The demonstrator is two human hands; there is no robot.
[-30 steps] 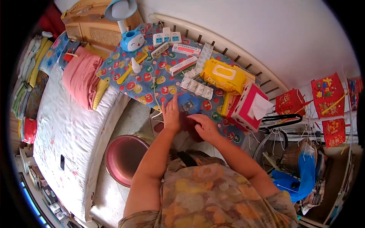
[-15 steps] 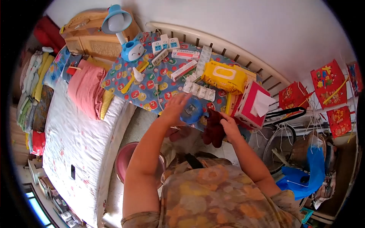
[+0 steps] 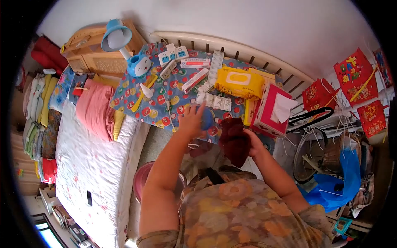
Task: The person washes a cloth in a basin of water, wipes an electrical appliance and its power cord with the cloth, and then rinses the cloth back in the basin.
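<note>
My right hand (image 3: 254,143) is closed on a dark red cloth (image 3: 235,142), holding it bunched up just off the table's front edge. The cloth's exact kind does not show. My left hand (image 3: 191,122) has its fingers spread at the front edge of the patterned blue tablecloth (image 3: 159,109). Just right of those fingers is a round blue object (image 3: 207,119), partly covered by the hand; whether they touch I cannot tell. Behind it lies a strip of white packets (image 3: 214,101).
A tissue box (image 3: 269,109), yellow wipes pack (image 3: 240,82), small boxes (image 3: 195,80), power strips (image 3: 168,69), yellow comb (image 3: 140,97) and blue lamp (image 3: 138,65) crowd the table. A bed (image 3: 93,177) is at left, a pink basin (image 3: 144,177) below, red bags (image 3: 355,76) at right.
The dark red cloth has turned and bunched up in my right hand. My left hand has shifted slightly left, its fingers more spread. The whole view has tilted a little.
</note>
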